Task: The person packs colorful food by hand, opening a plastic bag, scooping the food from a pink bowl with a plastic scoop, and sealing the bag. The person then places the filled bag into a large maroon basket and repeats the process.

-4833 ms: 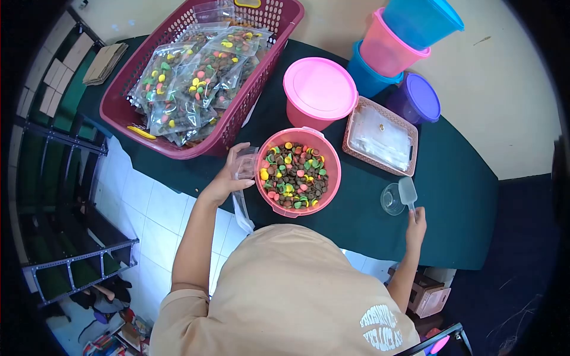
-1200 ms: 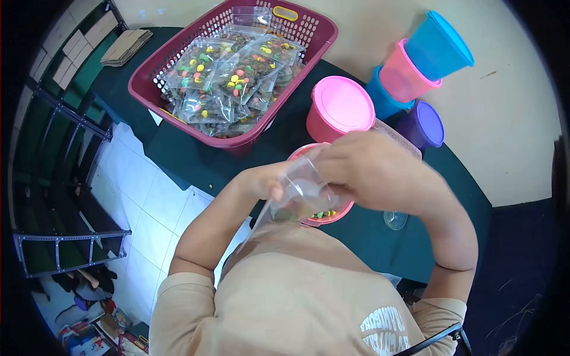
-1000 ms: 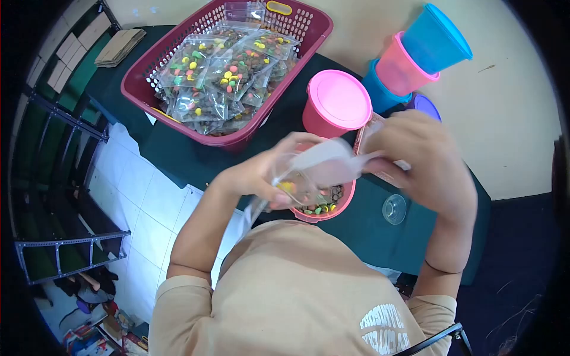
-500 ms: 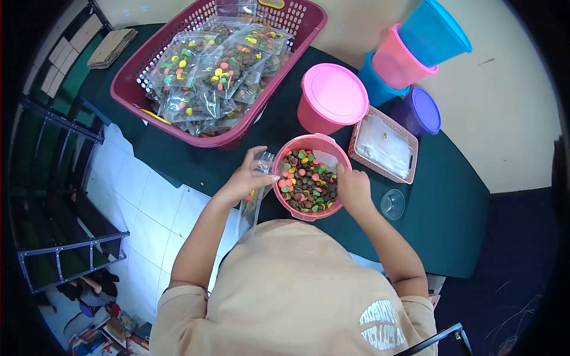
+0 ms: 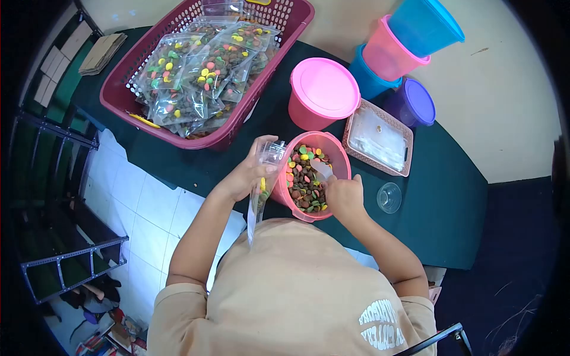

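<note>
My left hand (image 5: 246,173) holds a clear plastic bag (image 5: 259,193) at the left rim of a pink bucket (image 5: 343,155); a few coloured pieces show inside the bag. The bucket is full of brown, green, pink and yellow round pieces (image 5: 306,178). Over its right side, my right hand (image 5: 344,194) is closed on a pale translucent scoop (image 5: 321,170), whose blade is among the pieces.
A maroon basket (image 5: 222,133) of filled bags stands back left. Beyond the bucket are a lidded pink tub (image 5: 325,89), stacked tubs (image 5: 396,50), a purple tub (image 5: 415,104) and a tray of clear bags (image 5: 377,137). A clear cup (image 5: 389,197) lies right.
My right hand and the scoop have moved left, further over the bucket. The bag is more upright beside the bucket, which tilts slightly toward it. The view has shifted a little.
</note>
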Demonstrator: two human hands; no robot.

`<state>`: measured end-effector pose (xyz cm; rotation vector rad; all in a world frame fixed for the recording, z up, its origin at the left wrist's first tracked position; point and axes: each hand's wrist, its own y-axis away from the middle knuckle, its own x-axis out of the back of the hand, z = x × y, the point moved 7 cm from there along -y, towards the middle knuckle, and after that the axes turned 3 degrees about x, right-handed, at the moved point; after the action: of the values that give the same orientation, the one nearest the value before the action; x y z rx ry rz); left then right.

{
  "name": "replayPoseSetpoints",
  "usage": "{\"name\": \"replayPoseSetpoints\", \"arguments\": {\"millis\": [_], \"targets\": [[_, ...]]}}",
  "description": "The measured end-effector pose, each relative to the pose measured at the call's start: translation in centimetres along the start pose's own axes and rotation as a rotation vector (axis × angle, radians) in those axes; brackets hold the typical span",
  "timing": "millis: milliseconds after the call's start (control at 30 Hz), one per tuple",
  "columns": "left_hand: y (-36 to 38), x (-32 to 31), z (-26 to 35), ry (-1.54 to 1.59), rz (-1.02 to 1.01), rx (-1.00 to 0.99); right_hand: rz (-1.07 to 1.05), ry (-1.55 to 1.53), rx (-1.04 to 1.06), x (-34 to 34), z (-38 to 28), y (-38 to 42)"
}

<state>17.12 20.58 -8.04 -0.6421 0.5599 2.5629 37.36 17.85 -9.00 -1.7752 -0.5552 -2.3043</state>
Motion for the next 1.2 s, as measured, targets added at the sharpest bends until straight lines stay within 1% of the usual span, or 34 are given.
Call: {"name": "replayPoseSetpoints", "arguments": {"millis": [67, 100, 167, 200, 267, 333, 400, 467, 500, 567, 633, 667, 700, 733, 767, 800, 833, 867, 900, 933, 967, 1000, 1033, 1100, 1133, 1200], "targets": [[-0.5, -0.3, 0.4, -0.025, -0.013, 0.003, 0.152, -0.029, 0.022, 0.9, -0.1, 0.5], [-0.7, -0.5, 0.6, -0.050, -0.023, 0.003, 0.152, -0.030, 0.022, 1.1, -0.1, 0.8], [-0.7, -0.9, 0.9, -0.029, -0.031, 0.008, 0.042, -0.186, -0.063, 1.0, 0.5, 1.3], [-0.7, -1.1, 1.0, -0.006, -0.040, 0.011, 0.042, -0.187, -0.062, 1.0, 0.3, 1.6], [-1.0, -1.0, 0.9, -0.006, -0.047, 0.025, 0.046, -0.332, -0.056, 0.8, -0.2, 2.2], [-1.3, -0.9, 0.5, -0.008, -0.057, 0.038, 0.052, -0.377, -0.079, 0.5, -0.5, 2.3], [-1.6, -0.6, 0.5, 0.058, -0.090, 0.000, 0.061, -0.421, -0.107, 0.0, -0.6, 2.4], [-1.7, -0.5, 0.2, 0.083, -0.113, 0.020, 0.140, -0.631, -0.154, -0.3, -0.5, 2.3], [-1.7, -0.6, 0.1, 0.111, -0.131, 0.039, 0.139, -0.631, -0.154, -0.1, -0.9, 2.3], [-1.9, -1.1, -0.2, 0.051, -0.117, 0.053, 0.094, -0.555, -0.105, 0.4, -2.4, 2.3], [-2.0, -1.4, 0.2, 0.017, -0.097, 0.007, 0.111, -0.572, -0.118, 0.0, -2.4, 1.8], [-1.9, -1.5, 0.5, 0.078, -0.143, -0.009, 0.097, -0.682, -0.159, -1.0, -2.1, 1.3], [-1.7, -1.5, 0.7, 0.078, -0.145, -0.009, 0.082, -0.792, -0.201, -2.0, -1.8, 1.1], [-1.5, -1.9, 0.9, 0.089, -0.208, 0.007, 0.081, -0.791, -0.207, -2.7, -1.8, 0.9], [-1.3, -2.3, 1.0, 0.099, -0.266, 0.020, 0.201, -0.671, -0.119, -2.2, -2.3, 0.6], [-1.4, -2.4, 0.8, 0.099, -0.265, 0.019, 0.319, -0.549, -0.029, -1.1, -2.8, 0.4], [-1.6, -2.4, 0.4, 0.031, -0.237, 0.000, 0.319, -0.549, -0.025, -0.9, -2.8, 0.3], [-1.7, -2.3, 0.1, -0.036, -0.205, -0.019, 0.270, -0.605, -0.031, -1.0, -2.9, 0.1], [-1.8, -2.0, -0.3, -0.034, -0.196, -0.021, 0.219, -0.663, -0.037, -0.8, -3.0, 0.1], [-1.9, -1.6, -0.6, 0.041, -0.160, -0.019, 0.217, -0.665, -0.032, -0.2, -3.1, 0.1], [-2.1, -1.3, -0.8, 0.115, -0.130, -0.017, 0.088, -0.718, -0.076, -0.4, -2.9, 0.0], [-2.0, -1.3, -0.6, 0.113, -0.134, -0.017, -0.039, -0.766, -0.122, -0.7, -2.8, 0.1], [-1.8, -1.3, -0.5, 0.125, -0.132, -0.009, -0.037, -0.765, -0.127, -0.2, -2.5, 0.2], [-1.6, -1.0, -0.6, 0.138, -0.128, 0.001, -0.143, -0.788, -0.077, -0.1, -2.8, 0.6], [-1.5, -0.6, -0.6, 0.153, -0.116, -0.022, -0.144, -0.789, -0.076, 0.4, -2.6, 0.9], [-1.4, 0.5, -0.9, 0.178, -0.083, -0.035, -0.239, -0.891, 0.030, 0.7, -3.5, 1.4]]}}
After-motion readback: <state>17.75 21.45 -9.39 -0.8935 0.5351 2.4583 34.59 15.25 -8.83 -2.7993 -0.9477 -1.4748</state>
